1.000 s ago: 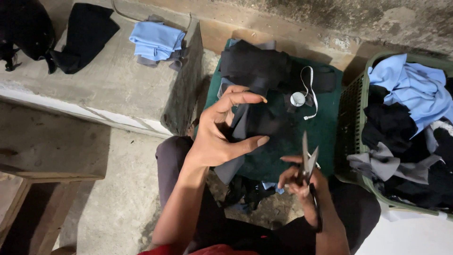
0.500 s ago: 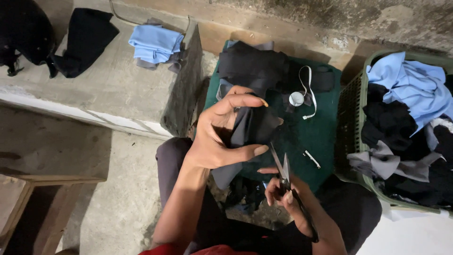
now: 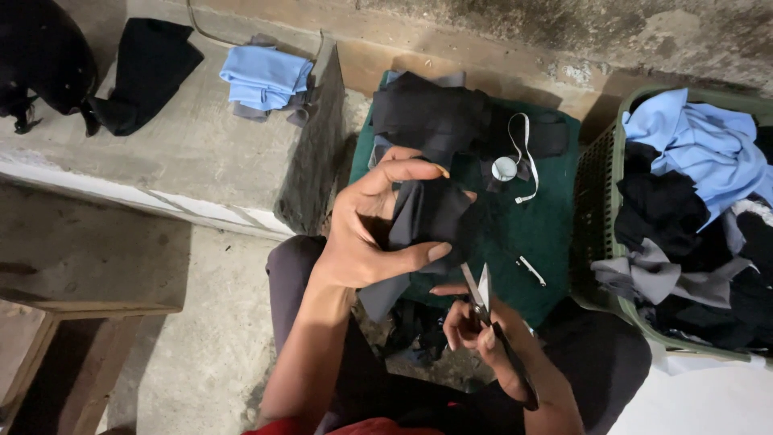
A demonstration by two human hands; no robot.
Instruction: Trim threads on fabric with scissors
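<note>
Black fabric piece [image 3: 431, 213] sits pinched in your left hand [image 3: 366, 234] above the green cloth [image 3: 531, 234]; your right hand [image 3: 475, 330] grips scissors [image 3: 481, 294], blades slightly apart, beside a green basket [image 3: 600, 193] of clothes.

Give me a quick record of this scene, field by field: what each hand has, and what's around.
left hand: holds up a dark cloth piece
right hand: holds scissors, blades open, tips near the cloth's lower edge
work surface: green mat with black fabric and a tape measure
right side: green basket of blue, black, grey clothes
left side: concrete ledge with folded blue cloth
</note>
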